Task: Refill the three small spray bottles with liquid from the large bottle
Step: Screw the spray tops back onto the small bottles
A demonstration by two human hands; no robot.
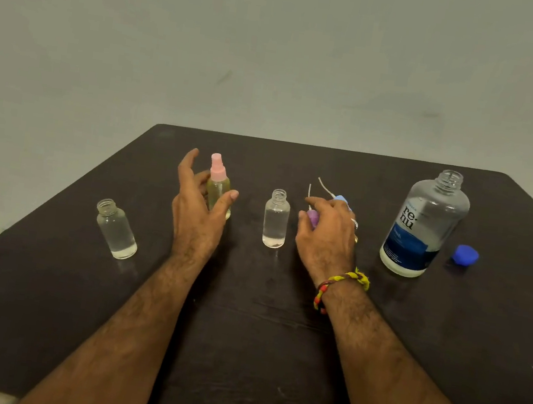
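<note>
Bottles all filled, pink-capped bottle (218, 192) closed beside your open left hand (198, 208); your right hand (327, 235) grips the purple sprayer (312, 217), two left to cap.

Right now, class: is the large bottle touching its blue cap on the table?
Apart. The head view shows bare dark table between the large bottle and the blue cap lying to its right.

big uncapped bottle (425, 224) upright near desk's right edge, three small bottles upright: pink-capped one (219, 185), open middle one (276, 219), open left one (115, 229)
</note>
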